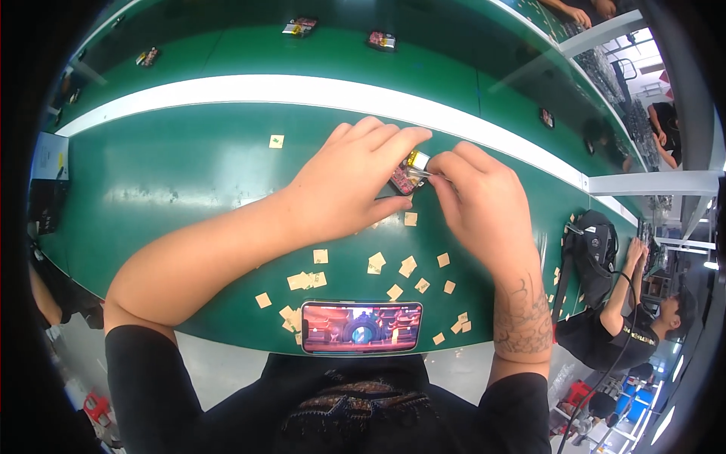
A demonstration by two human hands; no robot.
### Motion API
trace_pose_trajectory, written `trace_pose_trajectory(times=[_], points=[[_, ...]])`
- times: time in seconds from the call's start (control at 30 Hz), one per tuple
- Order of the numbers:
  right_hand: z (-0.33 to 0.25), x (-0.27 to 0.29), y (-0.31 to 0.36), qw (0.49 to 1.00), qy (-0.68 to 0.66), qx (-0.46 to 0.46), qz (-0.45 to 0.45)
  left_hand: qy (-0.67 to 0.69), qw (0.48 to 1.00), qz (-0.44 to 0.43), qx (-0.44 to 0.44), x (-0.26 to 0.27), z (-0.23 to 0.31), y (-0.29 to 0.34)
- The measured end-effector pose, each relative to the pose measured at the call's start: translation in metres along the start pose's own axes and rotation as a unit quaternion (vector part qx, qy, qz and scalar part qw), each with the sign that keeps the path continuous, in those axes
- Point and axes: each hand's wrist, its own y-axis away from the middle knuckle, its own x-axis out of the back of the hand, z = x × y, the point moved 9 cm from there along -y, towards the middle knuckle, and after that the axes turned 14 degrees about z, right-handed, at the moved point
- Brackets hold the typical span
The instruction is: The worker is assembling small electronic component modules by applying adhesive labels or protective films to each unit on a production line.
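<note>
Head view: left hand (pixel 344 172) grips circuit board (pixel 401 184), right hand (pixel 482 198) pinches metal tool (pixel 419 173), near illegibly marked tan squares (pixel 375 264).

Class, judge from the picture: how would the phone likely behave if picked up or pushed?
The phone would likely lift stiffly, being a flat slab. Its broad lit screen suggests glass that might crack if dropped. Sitting at the near edge of the table, it could tip off if pushed that way.
</note>
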Motion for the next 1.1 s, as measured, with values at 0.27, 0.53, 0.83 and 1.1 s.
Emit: trace_pose_trajectory(times=[0.27,0.53,0.83,1.1], points=[[-0.008,-0.001,0.005,0.996,0.080,0.010,-0.033,0.012,1.000,-0.003,-0.018,0.000,0.005,0.003],[0.049,-0.030,0.007,0.934,-0.316,-0.163,-0.026,0.048,0.999,-0.013,0.003,0.001,-0.003,0.000],[0.049,-0.029,0.005,0.893,-0.419,-0.163,0.001,0.040,0.999,-0.007,0.000,0.008,-0.010,0.002],[0.047,-0.016,-0.001,0.979,-0.176,-0.093,0.049,0.015,0.999,0.014,-0.031,0.018,-0.011,0.002]])
